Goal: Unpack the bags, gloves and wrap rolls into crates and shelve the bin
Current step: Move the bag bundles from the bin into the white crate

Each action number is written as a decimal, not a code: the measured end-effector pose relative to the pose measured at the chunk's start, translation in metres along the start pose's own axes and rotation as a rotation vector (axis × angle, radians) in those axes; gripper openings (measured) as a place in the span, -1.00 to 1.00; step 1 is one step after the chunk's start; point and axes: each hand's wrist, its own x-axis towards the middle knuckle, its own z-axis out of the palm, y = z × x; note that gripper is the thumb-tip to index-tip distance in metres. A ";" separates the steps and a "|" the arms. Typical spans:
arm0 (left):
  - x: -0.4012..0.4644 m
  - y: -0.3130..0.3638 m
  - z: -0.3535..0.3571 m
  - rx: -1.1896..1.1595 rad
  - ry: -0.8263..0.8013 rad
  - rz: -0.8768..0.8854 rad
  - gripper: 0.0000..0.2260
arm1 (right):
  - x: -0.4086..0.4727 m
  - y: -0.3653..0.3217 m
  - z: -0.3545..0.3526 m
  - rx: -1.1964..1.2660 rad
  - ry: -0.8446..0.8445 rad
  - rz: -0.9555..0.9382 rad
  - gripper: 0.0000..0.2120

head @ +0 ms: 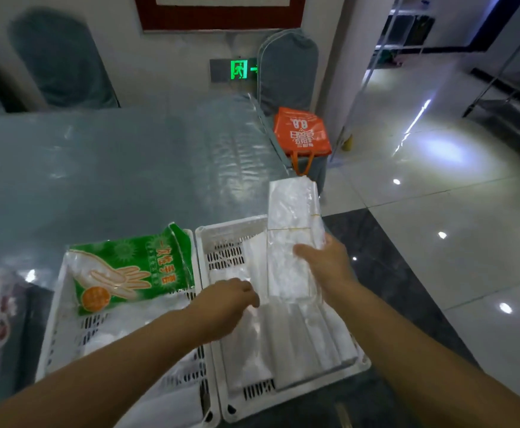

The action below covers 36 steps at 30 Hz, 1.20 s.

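Note:
Two white slatted crates stand side by side at the table's near edge. The right crate holds flat bundles of clear plastic bags. My right hand grips another banded bundle of clear bags, tilted up over that crate's far right side. My left hand rests, fingers curled, on the bags inside the right crate. The left crate carries a green pack of disposable gloves lying on white packs.
The table is covered with clear plastic sheet. An orange tote bag sits on a covered chair at the table's right end. Another covered chair stands at the far left. Metal shelving stands at the far right. Glossy tiled floor lies to the right.

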 end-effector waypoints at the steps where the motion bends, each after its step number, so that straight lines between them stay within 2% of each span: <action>1: 0.003 0.002 0.006 0.089 -0.050 0.118 -0.62 | 0.000 0.002 -0.004 0.001 0.020 0.001 -0.77; 5: 0.017 0.000 0.021 0.330 -0.160 0.370 -0.57 | -0.001 0.011 -0.018 0.011 0.093 0.014 -0.77; 12: 0.030 0.003 0.018 0.481 -0.182 0.496 -0.71 | -0.009 0.020 -0.030 -0.040 0.136 -0.003 -0.73; 15: 0.028 0.003 0.012 0.486 -0.201 0.493 -0.77 | -0.018 0.024 -0.029 -0.105 0.125 -0.012 -0.75; 19: 0.008 -0.010 0.006 0.294 -0.087 0.412 -0.77 | -0.035 0.038 -0.021 -0.251 0.058 -0.006 -0.84; 20: 0.002 -0.012 0.004 0.263 -0.072 0.390 -0.76 | -0.040 0.043 -0.015 -0.322 0.035 0.001 -0.81; 22: -0.009 -0.016 0.000 0.263 -0.026 0.373 -0.75 | -0.049 0.055 0.002 -0.497 0.013 0.007 -0.62; 23: -0.013 -0.017 -0.001 0.273 -0.004 0.374 -0.77 | -0.053 0.061 0.011 -0.561 0.009 -0.007 -0.60; 26: -0.023 -0.019 -0.003 0.252 0.024 0.367 -0.81 | -0.064 0.076 0.036 -0.647 -0.054 -0.044 -0.82; 29: -0.027 -0.018 -0.004 0.249 0.010 0.338 -0.84 | -0.069 0.089 0.050 -0.703 -0.147 -0.056 -0.82; 32: -0.027 -0.012 -0.003 0.261 0.001 0.340 -0.81 | -0.074 0.096 0.054 -0.773 -0.162 -0.091 -0.70; 36: -0.025 -0.001 0.003 0.302 -0.008 0.348 -0.79 | -0.078 0.098 0.053 -0.809 -0.168 -0.120 -0.77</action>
